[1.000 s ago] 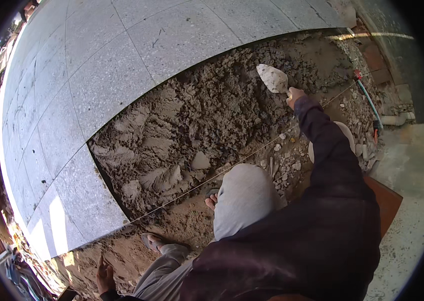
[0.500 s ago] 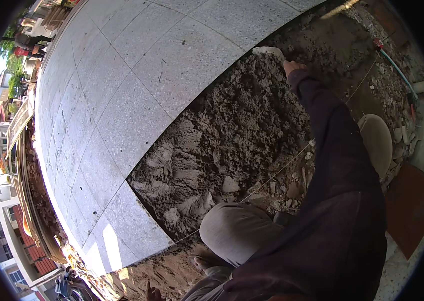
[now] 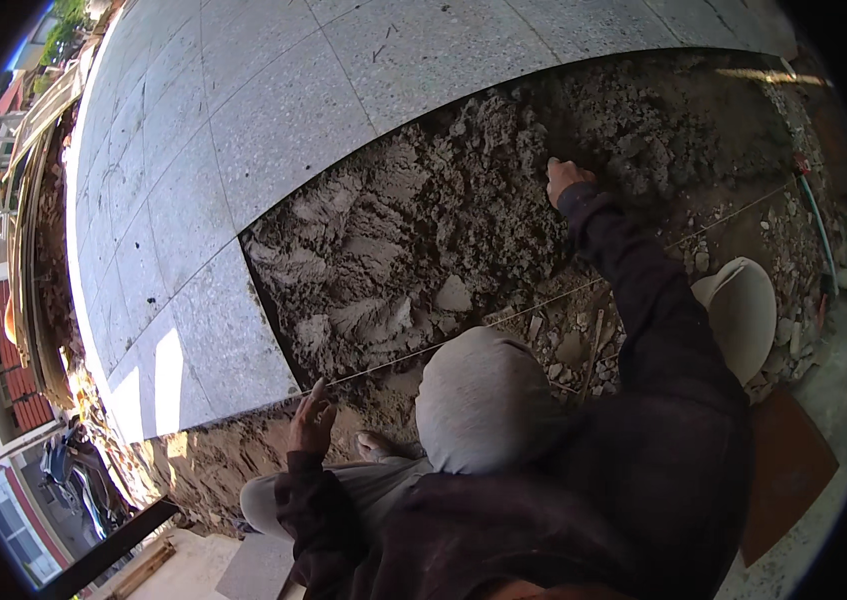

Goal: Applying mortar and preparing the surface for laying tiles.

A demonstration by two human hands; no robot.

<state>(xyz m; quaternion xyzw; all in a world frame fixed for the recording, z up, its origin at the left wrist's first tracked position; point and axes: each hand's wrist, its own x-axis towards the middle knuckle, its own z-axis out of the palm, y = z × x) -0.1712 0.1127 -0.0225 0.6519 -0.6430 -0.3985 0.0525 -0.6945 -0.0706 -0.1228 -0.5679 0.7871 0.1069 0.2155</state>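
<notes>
Grey, lumpy wet mortar [image 3: 488,190] fills a bed beside the speckled grey floor tiles [image 3: 273,150]. My right hand [image 3: 570,182] is closed, low over the far part of the mortar. It grips a trowel whose pale blade showed half a second ago; the blade cannot be made out now. My left hand [image 3: 312,425] is near the corner of the closest tile, fingers apart, with one finger pointing up beside the taut string [image 3: 393,362]. Nothing shows in it. Whether that finger touches the string I cannot tell.
My bent knee [image 3: 483,400] is close to the string. To the right are a pale round bucket [image 3: 743,315], a brown square tile [image 3: 788,470], rubble [image 3: 583,345] and a thin blue-green rod [image 3: 819,225]. Stacked boards [image 3: 31,300] line the left.
My right hand has drawn back nearer over the mortar, and the trowel blade has gone from sight. My left hand has risen from the lower edge to the tile corner. The view has shifted.
</notes>
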